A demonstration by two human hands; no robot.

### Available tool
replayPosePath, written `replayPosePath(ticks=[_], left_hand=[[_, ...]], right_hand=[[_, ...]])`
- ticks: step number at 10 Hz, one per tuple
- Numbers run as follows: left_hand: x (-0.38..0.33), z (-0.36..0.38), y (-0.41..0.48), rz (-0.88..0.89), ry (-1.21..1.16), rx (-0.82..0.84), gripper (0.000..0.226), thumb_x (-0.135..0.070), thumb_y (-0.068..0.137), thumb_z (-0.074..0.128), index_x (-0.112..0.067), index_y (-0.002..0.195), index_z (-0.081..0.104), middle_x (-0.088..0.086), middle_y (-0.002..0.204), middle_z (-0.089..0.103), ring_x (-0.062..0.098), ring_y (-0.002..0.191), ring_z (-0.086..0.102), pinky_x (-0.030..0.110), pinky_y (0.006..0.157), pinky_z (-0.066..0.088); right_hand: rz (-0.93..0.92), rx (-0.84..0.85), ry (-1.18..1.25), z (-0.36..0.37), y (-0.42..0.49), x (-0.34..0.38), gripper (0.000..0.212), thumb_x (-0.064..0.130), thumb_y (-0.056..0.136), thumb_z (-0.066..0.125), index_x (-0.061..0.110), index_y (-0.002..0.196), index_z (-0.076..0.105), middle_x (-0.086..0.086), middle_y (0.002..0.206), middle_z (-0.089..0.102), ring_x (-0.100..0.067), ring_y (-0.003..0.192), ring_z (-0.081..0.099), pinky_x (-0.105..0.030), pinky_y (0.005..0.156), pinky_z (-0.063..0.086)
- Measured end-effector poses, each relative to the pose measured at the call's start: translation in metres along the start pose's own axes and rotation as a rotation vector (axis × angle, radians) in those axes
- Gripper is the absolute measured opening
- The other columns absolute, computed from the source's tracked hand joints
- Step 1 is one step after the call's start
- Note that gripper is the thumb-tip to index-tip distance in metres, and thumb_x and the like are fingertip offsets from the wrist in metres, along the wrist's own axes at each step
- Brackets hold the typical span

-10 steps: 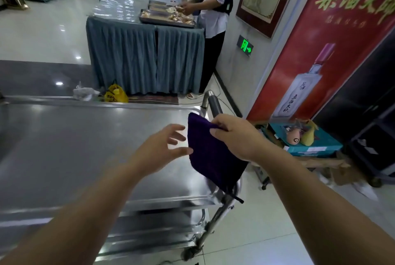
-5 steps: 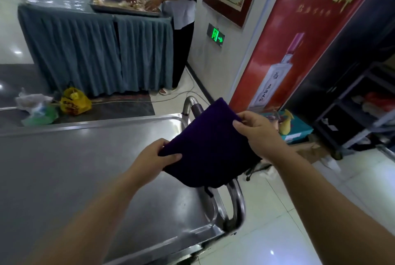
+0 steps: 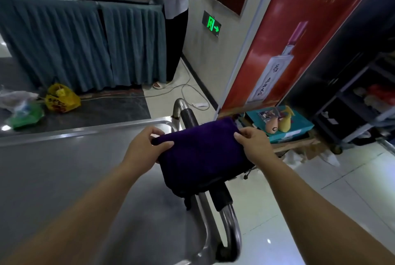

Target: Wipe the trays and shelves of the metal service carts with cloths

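Note:
A folded dark purple cloth (image 3: 203,153) hangs over the right end of the metal service cart's top tray (image 3: 64,168), covering part of the cart's push handle (image 3: 229,222). My left hand (image 3: 147,147) pinches the cloth's upper left corner between thumb and fingers. Its upper right corner is pinched by my right hand (image 3: 254,145). The cloth is stretched flat between both hands, just above the tray's rim.
A person stands at a table with a teal skirt (image 3: 85,46) beyond the cart, handling a food tray. Plastic bags (image 3: 62,97) lie on the floor. To the right are a red poster (image 3: 288,40), a blue box (image 3: 284,123) and a dark rack (image 3: 363,104).
My left hand reached the cloth and took its left corner. Both hands then spread the cloth wider and brought it down over the handle end of the cart.

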State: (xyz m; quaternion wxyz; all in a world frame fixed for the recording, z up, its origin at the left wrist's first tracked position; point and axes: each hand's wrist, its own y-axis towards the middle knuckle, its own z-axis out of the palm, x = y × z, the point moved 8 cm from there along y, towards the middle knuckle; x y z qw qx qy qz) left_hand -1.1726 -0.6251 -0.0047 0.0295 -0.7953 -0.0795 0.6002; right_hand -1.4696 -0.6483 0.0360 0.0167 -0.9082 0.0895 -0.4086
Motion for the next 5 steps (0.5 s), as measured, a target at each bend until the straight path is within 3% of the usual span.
replayPosePath(ticks=[1,2,3,5], left_hand=[[0.020,0.010,0.009,-0.077,0.124,-0.004,0.032,-0.021,0.080,0.072,-0.024,0.105,0.052,0.002,0.097,0.062,0.017,0.080,0.064,0.025,0.061,0.053],[0.037,0.015,0.009,-0.101,0.257,-0.016,0.038,-0.025,0.077,0.075,-0.026,0.107,0.054,-0.003,0.101,0.056,0.014,0.088,0.059,0.026,0.069,0.049],[0.048,0.013,0.004,-0.126,0.260,-0.030,0.030,-0.030,0.074,0.077,-0.030,0.096,0.056,-0.007,0.096,0.059,0.007,0.080,0.060,0.020,0.060,0.044],[0.061,-0.004,-0.013,-0.160,0.278,-0.114,0.020,-0.027,0.074,0.077,-0.033,0.079,0.059,-0.007,0.087,0.064,0.014,0.076,0.063,0.033,0.072,0.053]], right_hand=[[0.087,0.102,-0.182,0.019,0.010,-0.025,0.022,0.026,0.092,0.057,0.013,0.108,0.064,-0.004,0.102,0.064,-0.021,0.094,0.059,-0.029,0.075,0.042],[0.110,0.165,-0.307,0.029,0.014,-0.044,0.017,0.029,0.089,0.061,0.018,0.101,0.063,-0.004,0.104,0.065,-0.021,0.093,0.059,-0.031,0.078,0.045],[0.073,0.213,-0.322,0.033,0.019,-0.043,0.012,0.034,0.088,0.062,0.024,0.093,0.059,0.002,0.097,0.063,-0.016,0.088,0.057,-0.028,0.067,0.043],[-0.227,0.237,-0.249,0.039,0.034,0.021,0.019,0.036,0.089,0.060,0.023,0.103,0.064,0.007,0.092,0.064,-0.009,0.084,0.059,-0.027,0.071,0.046]])
